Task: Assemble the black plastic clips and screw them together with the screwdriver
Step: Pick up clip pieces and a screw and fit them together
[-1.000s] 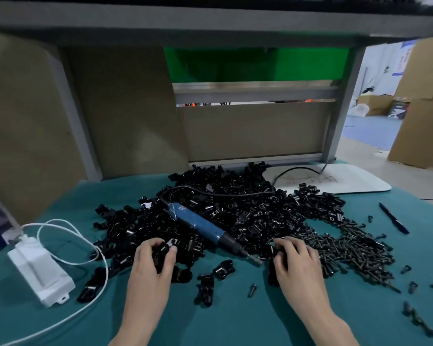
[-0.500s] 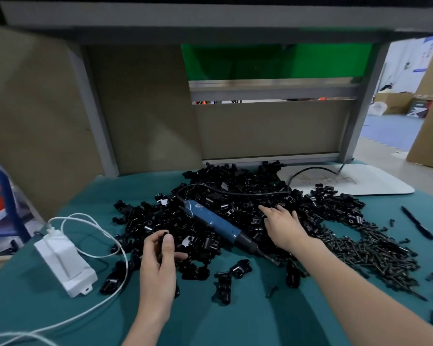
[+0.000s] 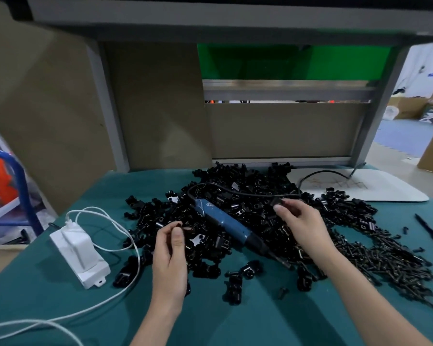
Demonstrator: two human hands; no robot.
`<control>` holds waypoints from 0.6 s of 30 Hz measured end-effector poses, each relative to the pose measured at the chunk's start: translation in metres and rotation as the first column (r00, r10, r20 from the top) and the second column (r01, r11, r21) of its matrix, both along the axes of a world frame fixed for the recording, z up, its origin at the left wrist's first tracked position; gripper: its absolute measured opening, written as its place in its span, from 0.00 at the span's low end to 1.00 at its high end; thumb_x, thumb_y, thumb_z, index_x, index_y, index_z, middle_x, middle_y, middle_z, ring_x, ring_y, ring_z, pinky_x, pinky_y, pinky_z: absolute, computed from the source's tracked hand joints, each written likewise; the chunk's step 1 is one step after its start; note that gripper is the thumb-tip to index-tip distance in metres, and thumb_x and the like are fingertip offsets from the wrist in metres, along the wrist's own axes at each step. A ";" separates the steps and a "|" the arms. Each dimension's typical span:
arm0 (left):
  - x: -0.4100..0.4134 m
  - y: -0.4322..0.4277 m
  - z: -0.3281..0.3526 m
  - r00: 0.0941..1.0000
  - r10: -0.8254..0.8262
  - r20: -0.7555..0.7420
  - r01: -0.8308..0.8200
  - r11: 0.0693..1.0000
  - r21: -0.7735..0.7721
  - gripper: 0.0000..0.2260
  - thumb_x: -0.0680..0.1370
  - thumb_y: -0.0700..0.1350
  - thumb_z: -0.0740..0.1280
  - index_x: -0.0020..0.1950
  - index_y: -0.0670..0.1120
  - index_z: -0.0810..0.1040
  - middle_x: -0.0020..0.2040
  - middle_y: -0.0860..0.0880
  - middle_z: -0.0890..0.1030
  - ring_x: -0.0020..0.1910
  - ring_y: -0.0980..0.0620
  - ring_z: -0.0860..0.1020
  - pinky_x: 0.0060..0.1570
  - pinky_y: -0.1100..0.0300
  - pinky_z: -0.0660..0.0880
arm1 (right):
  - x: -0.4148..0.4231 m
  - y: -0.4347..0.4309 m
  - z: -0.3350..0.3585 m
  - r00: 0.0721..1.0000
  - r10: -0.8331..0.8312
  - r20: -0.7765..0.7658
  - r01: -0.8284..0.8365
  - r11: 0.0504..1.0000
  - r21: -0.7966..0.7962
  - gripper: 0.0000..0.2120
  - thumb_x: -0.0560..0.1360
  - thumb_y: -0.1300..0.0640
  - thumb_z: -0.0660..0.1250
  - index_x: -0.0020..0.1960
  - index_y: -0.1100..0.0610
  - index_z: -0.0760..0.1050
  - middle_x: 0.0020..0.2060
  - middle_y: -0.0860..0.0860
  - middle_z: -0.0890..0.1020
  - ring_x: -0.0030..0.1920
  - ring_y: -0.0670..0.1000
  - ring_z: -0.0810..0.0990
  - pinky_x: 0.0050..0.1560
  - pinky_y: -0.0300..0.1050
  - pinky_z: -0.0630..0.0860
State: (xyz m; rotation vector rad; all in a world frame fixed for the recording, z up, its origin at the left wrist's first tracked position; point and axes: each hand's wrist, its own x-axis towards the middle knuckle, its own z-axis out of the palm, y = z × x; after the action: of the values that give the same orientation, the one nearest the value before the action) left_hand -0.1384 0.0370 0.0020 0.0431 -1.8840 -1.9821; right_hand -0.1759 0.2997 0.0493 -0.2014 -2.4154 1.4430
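Fingertips (image 3: 177, 234) of my left hand (image 3: 170, 255) pinch a small black piece (image 3: 184, 229). At two o'clock lies the screwdriver (image 3: 223, 221), idle on the clip pile (image 3: 248, 193). My right hand (image 3: 303, 223) pinches a clip (image 3: 276, 203) at its eleven o'clock; fumbled, either could drop back among lookalikes.

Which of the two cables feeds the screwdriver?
The black cable, which loops from the rear end of the blue screwdriver across the clip pile. The white cable runs to the white box instead.
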 end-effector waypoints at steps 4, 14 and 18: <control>0.018 0.027 0.003 0.983 -0.180 -0.045 0.174 0.978 -0.114 0.09 0.77 0.57 0.68 0.57 0.63 0.75 0.55 0.60 0.83 0.55 0.62 0.80 0.52 0.71 0.74 | 0.059 -0.039 -0.016 0.951 0.308 -0.016 -0.205 0.592 -0.779 0.24 0.70 0.41 0.72 0.56 0.58 0.86 0.57 0.57 0.86 0.60 0.54 0.85 0.61 0.54 0.82; 0.042 0.059 -0.018 0.943 -0.322 0.086 0.326 0.841 -0.432 0.29 0.79 0.59 0.66 0.70 0.81 0.52 0.57 0.83 0.68 0.62 0.82 0.65 0.51 0.83 0.67 | 0.087 -0.069 -0.048 0.904 0.426 0.009 -0.264 0.577 -0.773 0.26 0.66 0.46 0.76 0.61 0.56 0.79 0.49 0.56 0.87 0.47 0.54 0.87 0.46 0.49 0.83; 0.041 0.057 -0.018 0.950 -0.301 0.089 0.300 0.789 -0.536 0.22 0.81 0.56 0.64 0.66 0.80 0.60 0.62 0.84 0.63 0.64 0.82 0.62 0.54 0.83 0.64 | 0.083 -0.069 -0.053 0.903 0.430 0.014 -0.254 0.559 -0.789 0.22 0.66 0.46 0.76 0.57 0.54 0.83 0.48 0.59 0.85 0.47 0.54 0.85 0.48 0.49 0.83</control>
State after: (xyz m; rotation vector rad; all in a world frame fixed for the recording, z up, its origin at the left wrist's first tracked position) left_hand -0.0970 0.0941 -0.0160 -0.4484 -2.5129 -1.5291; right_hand -0.0928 0.2310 -0.0039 -0.0568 -1.8348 2.7334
